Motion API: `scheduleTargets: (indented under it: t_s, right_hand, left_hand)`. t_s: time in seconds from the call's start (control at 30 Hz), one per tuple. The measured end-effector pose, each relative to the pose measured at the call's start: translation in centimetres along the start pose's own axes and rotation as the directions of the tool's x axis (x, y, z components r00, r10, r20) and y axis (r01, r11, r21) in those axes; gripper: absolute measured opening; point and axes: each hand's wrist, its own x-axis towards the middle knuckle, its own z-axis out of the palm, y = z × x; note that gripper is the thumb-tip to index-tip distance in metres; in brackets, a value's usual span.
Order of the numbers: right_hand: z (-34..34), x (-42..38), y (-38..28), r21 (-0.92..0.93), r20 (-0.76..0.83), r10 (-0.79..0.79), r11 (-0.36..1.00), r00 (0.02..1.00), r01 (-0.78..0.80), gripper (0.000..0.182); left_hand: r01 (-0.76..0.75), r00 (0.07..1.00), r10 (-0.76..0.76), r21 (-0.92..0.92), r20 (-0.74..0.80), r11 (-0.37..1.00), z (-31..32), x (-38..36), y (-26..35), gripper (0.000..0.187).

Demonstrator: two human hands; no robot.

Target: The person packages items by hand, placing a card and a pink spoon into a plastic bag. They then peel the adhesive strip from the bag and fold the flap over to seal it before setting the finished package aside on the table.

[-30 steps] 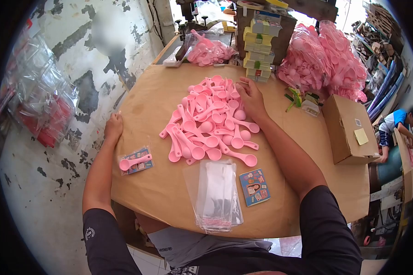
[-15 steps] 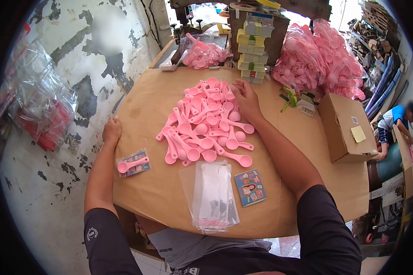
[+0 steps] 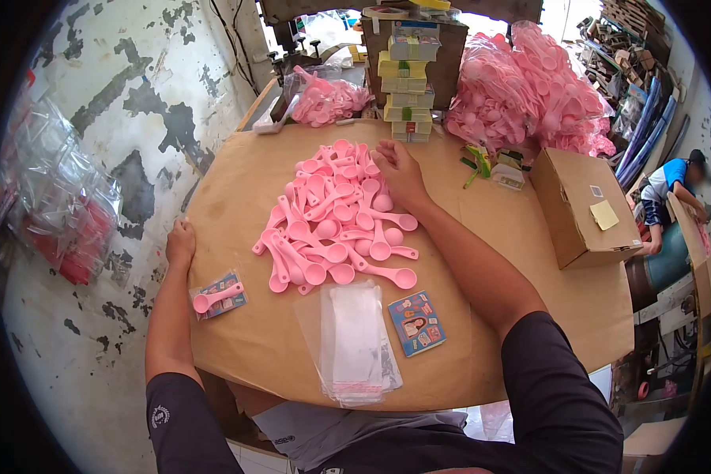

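Note:
A heap of pink measuring spoons (image 3: 332, 209) lies in the middle of the table. My right hand (image 3: 400, 172) rests on the table against the heap's right side, fingers curled in, with no spoon visible in it. At the table's left edge, my left hand (image 3: 180, 241) is closed and rests by the rim. Near that forearm, one pink measuring spoon (image 3: 218, 298) lies on a blue printed card (image 3: 231, 281) with clear wrap around it. In front of the heap are a stack of clear plastic bags (image 3: 355, 336) and a stack of blue printed cards (image 3: 416, 322).
A cardboard box (image 3: 584, 209) stands at the right. Bundled card stacks (image 3: 408, 83) rise at the back, beside large bags of pink spoons (image 3: 529, 95). Green-handled scissors (image 3: 475, 164) lie near the box. Another person (image 3: 671, 189) works at far right.
The whole view has shifted slightly, so the table things sit a little further left. Both hands keep their places on the table.

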Motion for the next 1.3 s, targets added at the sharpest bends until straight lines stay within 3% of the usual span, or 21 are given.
scheduleTargets:
  t_s: [0.27, 0.57, 0.87, 0.93, 1.07, 1.13, 1.17, 1.23, 1.3]
  right_hand:
    - [0.0, 0.1, 0.1, -0.007, -0.003, -0.003, 1.0, 1.0, 0.003, 0.049]
    - [0.1, 0.1, 0.4, 0.002, 0.001, -0.018, 1.0, 1.0, 0.018, 0.05]
    - [0.1, 0.2, 0.9, -0.009, -0.028, -0.01, 1.0, 1.0, 0.01, 0.043]
    - [0.1, 0.3, 0.9, -0.012, -0.03, -0.023, 1.0, 0.999, 0.022, 0.042]
    - [0.0, 0.2, 0.7, 0.0, 0.005, -0.003, 1.0, 1.0, 0.003, 0.048]
    - [-0.1, 0.6, 1.3, -0.037, -0.008, -0.02, 0.999, 1.0, 0.02, 0.047]
    - [0.0, 0.6, 1.6, -0.028, 0.004, -0.017, 0.999, 1.0, 0.017, 0.047]
    - [-0.1, 0.7, 1.6, -0.012, 0.0, -0.025, 1.0, 1.0, 0.025, 0.046]
    - [-0.2, 0.7, 1.6, -0.012, 0.002, -0.02, 1.0, 1.0, 0.02, 0.046]
  left_hand:
    - [-0.048, 0.999, 0.048, -0.005, -0.017, 0.999, 0.9, 0.9, -1.1, 0.05]
    - [-0.017, 0.999, 0.015, -0.073, -0.029, 0.997, 0.0, -0.2, -0.1, 0.045]
    - [0.027, 0.998, -0.033, -0.111, -0.052, 0.993, 0.2, -0.4, -0.1, 0.051]
    - [-0.057, 0.981, 0.029, -0.143, -0.191, 0.988, 0.5, -0.3, -0.1, 0.051]
    - [-0.158, 0.956, 0.128, -0.095, -0.264, 0.983, 0.1, -0.7, 0.1, 0.054]
    - [-0.346, 0.903, 0.295, -0.121, -0.314, 0.93, 1.0, 0.1, -0.8, 0.049]
    - [-0.334, 0.906, 0.286, -0.113, -0.313, 0.936, 1.4, 0.4, -1.4, 0.049]
    - [-0.42, 0.871, 0.431, 0.096, -0.237, 0.902, 1.5, 0.6, -1.5, 0.038]
    - [-0.406, 0.884, 0.4, 0.03, -0.242, 0.914, 1.6, 0.4, -1.3, 0.03]
